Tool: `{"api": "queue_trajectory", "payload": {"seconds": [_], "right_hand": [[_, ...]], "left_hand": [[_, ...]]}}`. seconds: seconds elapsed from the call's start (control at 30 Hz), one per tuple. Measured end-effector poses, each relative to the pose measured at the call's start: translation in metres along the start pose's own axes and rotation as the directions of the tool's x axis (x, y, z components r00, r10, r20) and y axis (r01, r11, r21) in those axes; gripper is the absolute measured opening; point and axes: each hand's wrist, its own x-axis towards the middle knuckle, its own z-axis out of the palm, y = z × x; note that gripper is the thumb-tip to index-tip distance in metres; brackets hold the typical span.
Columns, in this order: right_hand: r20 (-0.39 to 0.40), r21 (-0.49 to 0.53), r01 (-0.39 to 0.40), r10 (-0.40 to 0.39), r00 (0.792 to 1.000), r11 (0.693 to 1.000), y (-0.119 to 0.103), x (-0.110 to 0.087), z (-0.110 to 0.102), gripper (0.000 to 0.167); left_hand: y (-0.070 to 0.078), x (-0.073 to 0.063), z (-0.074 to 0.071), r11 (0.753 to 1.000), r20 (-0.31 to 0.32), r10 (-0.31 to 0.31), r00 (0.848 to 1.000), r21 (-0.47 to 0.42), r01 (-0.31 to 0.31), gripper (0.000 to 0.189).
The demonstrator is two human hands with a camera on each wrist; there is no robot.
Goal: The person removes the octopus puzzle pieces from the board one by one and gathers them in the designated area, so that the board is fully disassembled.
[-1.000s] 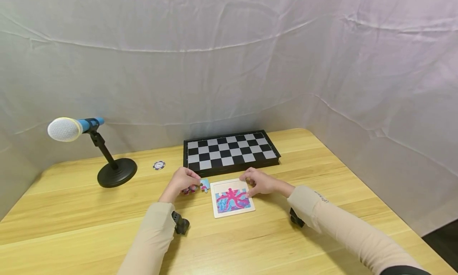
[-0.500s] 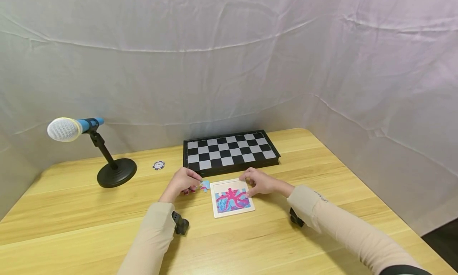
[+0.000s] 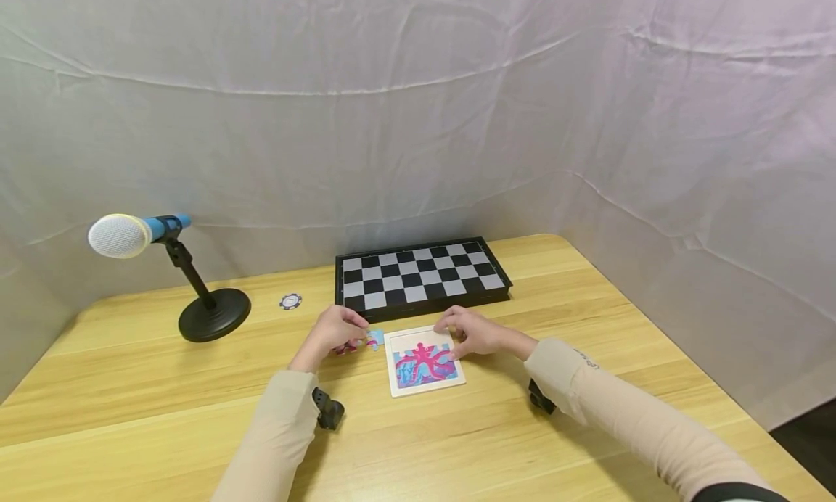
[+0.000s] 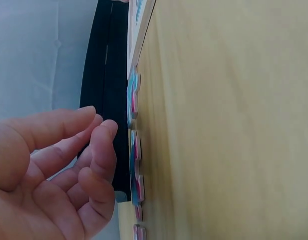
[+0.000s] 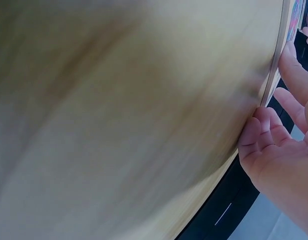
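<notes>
1. Head view: my right hand (image 3: 482, 333) grips the far right corner of the puzzle tray (image 3: 411, 339), which has a bare strip above the octopus picture (image 3: 426, 365). My left hand (image 3: 338, 328) hovers over the loose pieces (image 3: 375, 339) just left of it, fingertips close together, nothing in them that I can see. If my right grip slackened, pushing a piece in could slide the whole tray. Surface (image 3: 509, 444) is yellowish wood; checkerboard (image 3: 423, 273) behind, poker chip (image 3: 290, 301) and microphone (image 3: 120, 236) to the left, wrinkled pale cloth (image 3: 418, 110) around the back.
2. Left wrist: pieces are thin and lie flat on the wood, so a clumsy pinch might just scoot them along.
3. Right wrist: thumb's on the tray's side edge; squeezing too hard could tilt it and pop pieces loose. Mostly blurry wood here, plus the checkerboard's dark side.
</notes>
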Motion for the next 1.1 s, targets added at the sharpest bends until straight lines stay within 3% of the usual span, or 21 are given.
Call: {"api": "queue_trajectory", "payload": {"seconds": [0.3,0.57,0.73,1.1], "right_hand": [[0.017,-0.014,0.009,-0.009,1.000,1.000,0.002,0.001,0.002,0.041],[0.029,-0.005,0.042,-0.042,0.999,0.999,-0.001,0.000,0.001,0.040],[0.044,0.004,0.086,-0.086,0.995,0.996,-0.003,-0.001,-0.001,0.037],[0.085,0.001,0.100,-0.100,0.991,0.995,-0.003,0.001,0.000,0.036]], "left_hand": [[0.006,-0.005,0.007,0.999,0.017,0.030,0.999,0.017,-0.031,0.011],[0.013,-0.009,0.014,0.993,0.049,0.112,0.993,0.041,-0.114,0.005],[0.017,-0.011,0.019,0.985,0.079,0.142,0.987,0.092,-0.149,0.005],[0.018,-0.014,0.029,0.962,0.153,0.154,0.976,0.204,-0.183,0.010]]}}
